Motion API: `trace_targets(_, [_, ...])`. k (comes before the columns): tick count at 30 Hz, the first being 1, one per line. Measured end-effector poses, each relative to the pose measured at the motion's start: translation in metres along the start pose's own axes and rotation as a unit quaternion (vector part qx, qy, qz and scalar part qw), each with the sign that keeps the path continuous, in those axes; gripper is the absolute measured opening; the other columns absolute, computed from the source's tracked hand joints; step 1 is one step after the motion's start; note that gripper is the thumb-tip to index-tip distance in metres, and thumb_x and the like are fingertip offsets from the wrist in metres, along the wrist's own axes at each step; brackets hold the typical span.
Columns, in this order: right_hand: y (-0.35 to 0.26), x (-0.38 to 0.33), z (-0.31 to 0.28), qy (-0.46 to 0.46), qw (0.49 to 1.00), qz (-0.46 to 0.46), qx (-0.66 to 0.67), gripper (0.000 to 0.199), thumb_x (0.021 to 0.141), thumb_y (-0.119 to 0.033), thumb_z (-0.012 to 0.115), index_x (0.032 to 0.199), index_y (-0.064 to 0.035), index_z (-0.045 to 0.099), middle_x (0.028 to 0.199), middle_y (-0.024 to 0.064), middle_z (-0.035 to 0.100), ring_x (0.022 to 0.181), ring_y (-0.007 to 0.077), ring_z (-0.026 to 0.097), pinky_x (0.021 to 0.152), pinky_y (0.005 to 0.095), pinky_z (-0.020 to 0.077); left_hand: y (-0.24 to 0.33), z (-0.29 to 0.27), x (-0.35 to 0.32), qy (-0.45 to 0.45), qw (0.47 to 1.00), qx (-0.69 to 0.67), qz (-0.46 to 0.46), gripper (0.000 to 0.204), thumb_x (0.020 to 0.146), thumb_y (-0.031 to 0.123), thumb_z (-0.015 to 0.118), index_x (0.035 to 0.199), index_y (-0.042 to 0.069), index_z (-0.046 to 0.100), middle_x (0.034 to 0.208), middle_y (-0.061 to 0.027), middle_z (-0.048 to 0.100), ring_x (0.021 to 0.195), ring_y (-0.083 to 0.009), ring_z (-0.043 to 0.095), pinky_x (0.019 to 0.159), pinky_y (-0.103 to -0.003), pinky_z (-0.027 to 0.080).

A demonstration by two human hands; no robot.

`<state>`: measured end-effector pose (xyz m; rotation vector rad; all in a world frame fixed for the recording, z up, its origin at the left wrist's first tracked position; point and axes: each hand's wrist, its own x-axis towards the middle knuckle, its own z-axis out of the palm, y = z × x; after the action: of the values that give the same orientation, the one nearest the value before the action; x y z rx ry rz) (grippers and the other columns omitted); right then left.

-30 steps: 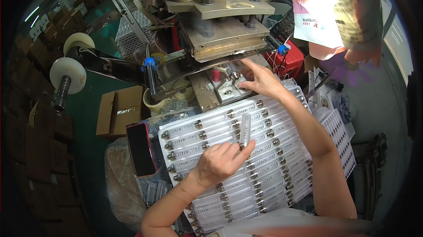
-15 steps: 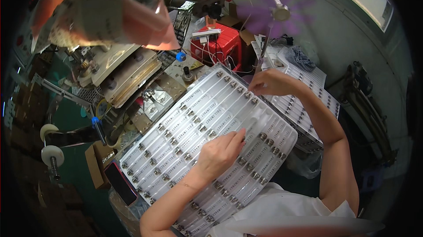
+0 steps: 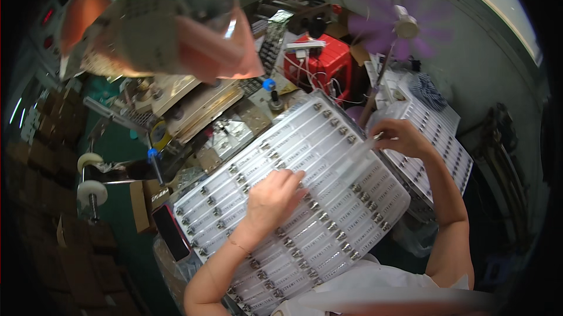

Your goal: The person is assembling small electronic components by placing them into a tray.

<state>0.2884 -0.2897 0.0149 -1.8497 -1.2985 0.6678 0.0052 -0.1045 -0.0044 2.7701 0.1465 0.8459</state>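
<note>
A large clear plastic tray (image 3: 328,134) lies tilted across my lap, filled with rows of long transparent packets with small metal parts at their ends. My left hand (image 3: 272,198) rests palm down on the middle of the tray, fingers bent on the packets. My right hand (image 3: 399,139) is at the tray's right edge and pinches one clear packet (image 3: 362,153), lifted slightly off the row. A second filled tray (image 3: 440,134) lies just beyond my right hand.
A metal press machine (image 3: 193,105) stands at the upper left of the tray, with a blue-knobbed lever (image 3: 268,88). A red box (image 3: 319,63) and a purple fan (image 3: 399,25) are behind. White tape reels (image 3: 91,178) and cardboard boxes (image 3: 143,204) sit at left.
My view has swung right, so the press now sits upper left. My right hand left the press area, came to the tray's right edge and lifted a clear packet. My left hand stayed on the tray.
</note>
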Motion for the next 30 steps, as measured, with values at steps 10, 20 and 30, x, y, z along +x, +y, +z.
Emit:
trace_targets(10, [-0.053, 0.106, 0.074, 0.081, 0.988, -0.112, 0.065, 0.031, 0.083, 0.002, 0.066, 0.113, -0.0008, 0.06, 0.102, 0.0081, 0.066, 0.092, 0.0106, 0.062, 0.081, 0.0242, 0.0501, -0.139, -0.031, 0.013, 0.086, 0.95, 0.294, -0.052, 0.031, 0.081, 0.011, 0.062, 0.112, 0.013, 0.061, 0.067, -0.0049, 0.053, 0.066, -0.0217, 0.06, 0.057, -0.033, 0.05])
trace_targets(20, [-0.096, 0.182, 0.195, 0.162, 0.836, -0.46, -0.251, 0.026, 0.077, -0.007, 0.063, 0.103, -0.005, 0.063, 0.109, 0.009, 0.062, 0.086, 0.0266, 0.066, 0.072, 0.0339, 0.0552, -0.047, -0.039, -0.058, 0.088, 0.971, 0.211, 0.066, 0.028, 0.076, 0.007, 0.062, 0.104, 0.007, 0.067, 0.059, 0.0004, 0.042, 0.051, -0.0119, 0.047, 0.045, -0.026, 0.039])
trace_targets(30, [-0.092, 0.225, 0.199, 0.017, 0.954, -0.253, -0.158, 0.06, 0.073, -0.015, 0.076, 0.128, -0.0094, 0.051, 0.101, 0.014, 0.062, 0.089, 0.0271, 0.062, 0.078, 0.0374, 0.0503, -0.037, -0.045, -0.084, 0.108, 0.986, 0.128, 0.017, 0.036, 0.075, 0.007, 0.061, 0.11, 0.006, 0.067, 0.06, 0.0014, 0.039, 0.052, -0.0093, 0.044, 0.047, -0.022, 0.038])
